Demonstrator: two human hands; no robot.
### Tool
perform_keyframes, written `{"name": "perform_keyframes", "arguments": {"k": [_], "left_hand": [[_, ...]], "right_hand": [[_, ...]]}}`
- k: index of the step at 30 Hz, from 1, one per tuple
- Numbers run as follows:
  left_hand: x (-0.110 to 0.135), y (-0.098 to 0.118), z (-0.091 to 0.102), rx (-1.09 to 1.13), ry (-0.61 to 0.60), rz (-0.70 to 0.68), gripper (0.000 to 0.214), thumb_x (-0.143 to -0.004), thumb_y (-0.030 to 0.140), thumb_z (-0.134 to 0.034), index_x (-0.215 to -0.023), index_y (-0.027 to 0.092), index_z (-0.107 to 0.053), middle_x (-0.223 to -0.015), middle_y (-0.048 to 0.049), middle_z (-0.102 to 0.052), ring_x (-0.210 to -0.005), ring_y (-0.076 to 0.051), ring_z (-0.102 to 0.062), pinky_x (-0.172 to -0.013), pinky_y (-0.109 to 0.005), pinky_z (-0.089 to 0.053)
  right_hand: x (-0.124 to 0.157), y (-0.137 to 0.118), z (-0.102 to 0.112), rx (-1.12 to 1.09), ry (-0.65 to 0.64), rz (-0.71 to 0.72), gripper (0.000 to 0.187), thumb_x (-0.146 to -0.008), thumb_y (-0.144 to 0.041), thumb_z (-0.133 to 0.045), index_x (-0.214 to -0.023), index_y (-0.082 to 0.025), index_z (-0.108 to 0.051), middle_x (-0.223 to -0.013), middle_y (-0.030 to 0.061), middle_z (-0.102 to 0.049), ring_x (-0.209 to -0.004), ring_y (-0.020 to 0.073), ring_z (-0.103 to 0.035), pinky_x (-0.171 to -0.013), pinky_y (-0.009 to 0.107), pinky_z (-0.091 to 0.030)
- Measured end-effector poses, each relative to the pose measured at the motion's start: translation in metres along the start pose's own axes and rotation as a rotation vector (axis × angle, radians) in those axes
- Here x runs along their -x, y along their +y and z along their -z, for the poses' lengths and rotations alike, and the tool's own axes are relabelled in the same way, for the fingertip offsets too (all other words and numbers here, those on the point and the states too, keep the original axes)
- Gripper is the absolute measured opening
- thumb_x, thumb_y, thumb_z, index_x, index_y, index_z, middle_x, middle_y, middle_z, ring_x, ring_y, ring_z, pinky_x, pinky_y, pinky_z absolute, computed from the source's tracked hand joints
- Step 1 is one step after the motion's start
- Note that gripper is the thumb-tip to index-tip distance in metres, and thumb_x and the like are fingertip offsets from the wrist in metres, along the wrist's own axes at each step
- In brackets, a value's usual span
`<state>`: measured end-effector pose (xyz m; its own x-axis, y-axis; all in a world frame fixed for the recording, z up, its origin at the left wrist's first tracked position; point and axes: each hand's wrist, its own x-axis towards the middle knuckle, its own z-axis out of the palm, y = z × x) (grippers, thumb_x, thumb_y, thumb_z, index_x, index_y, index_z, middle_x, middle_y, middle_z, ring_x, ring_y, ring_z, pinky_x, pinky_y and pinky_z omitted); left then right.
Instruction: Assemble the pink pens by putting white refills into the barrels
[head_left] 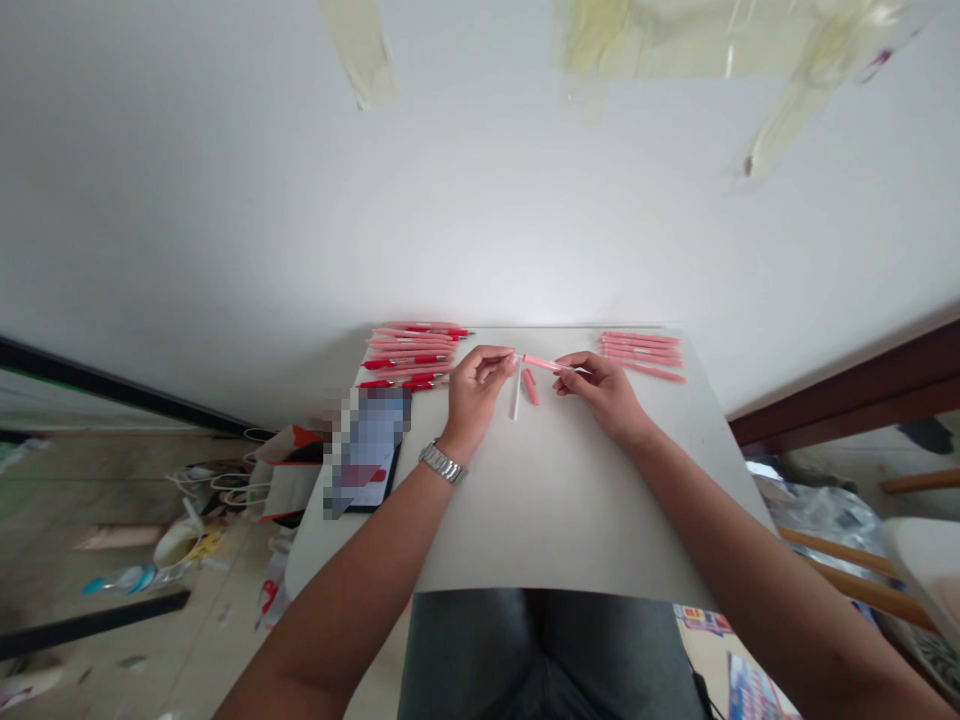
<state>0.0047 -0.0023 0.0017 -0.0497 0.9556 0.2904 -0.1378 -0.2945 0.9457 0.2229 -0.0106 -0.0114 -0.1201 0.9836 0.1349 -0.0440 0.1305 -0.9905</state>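
Observation:
My right hand (pixel 600 388) grips a pink pen (pixel 543 362) between thumb and fingers, its end pointing toward my left hand. My left hand (pixel 478 388) is pinched closed at that end of the pen; whatever its fingertips hold is too small to make out. Just below the fingertips is a thin white stick (pixel 515 398), and I cannot tell whether it lies on the table or is held. Beside the stick, a short pink pen part (pixel 531 388) lies on the white table (pixel 555 510).
Several pink pens and red pens (pixel 412 345) lie in a pile at the back left. At the back right is a row of pink pens (pixel 641 350). A tablet-like device (pixel 375 450), partly pixelated, rests at the left edge. A wall (pixel 495 200) rises behind the table.

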Motion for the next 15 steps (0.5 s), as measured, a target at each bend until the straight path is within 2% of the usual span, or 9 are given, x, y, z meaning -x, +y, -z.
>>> {"name": "perform_keyframes", "arguments": {"k": [8,15], "left_hand": [[0.0017,0.0032,-0.0026,-0.022,-0.029,-0.010,0.025,-0.087,0.038,-0.082,-0.098,0.017,-0.075,-0.094,-0.0065,-0.078,-0.091,-0.018,-0.076,-0.086,-0.031,-0.060],[0.0015,0.0044,0.0016,-0.150,-0.102,-0.106,0.023,-0.093,0.038,-0.076,-0.107,0.020,-0.081,-0.106,-0.0087,-0.078,-0.099,-0.019,-0.076,-0.091,-0.033,-0.062]], "right_hand": [[0.0015,-0.0056,-0.0016,0.002,-0.029,-0.001,0.037,-0.085,-0.055,-0.082,-0.104,-0.023,-0.075,-0.087,0.0033,-0.076,-0.079,0.0182,-0.073,-0.079,0.035,-0.061],[0.0021,-0.0083,-0.0018,0.028,-0.038,-0.016,0.038,-0.085,-0.054,-0.082,-0.104,-0.023,-0.074,-0.092,0.0041,-0.075,-0.080,0.0182,-0.072,-0.079,0.035,-0.060]]}}
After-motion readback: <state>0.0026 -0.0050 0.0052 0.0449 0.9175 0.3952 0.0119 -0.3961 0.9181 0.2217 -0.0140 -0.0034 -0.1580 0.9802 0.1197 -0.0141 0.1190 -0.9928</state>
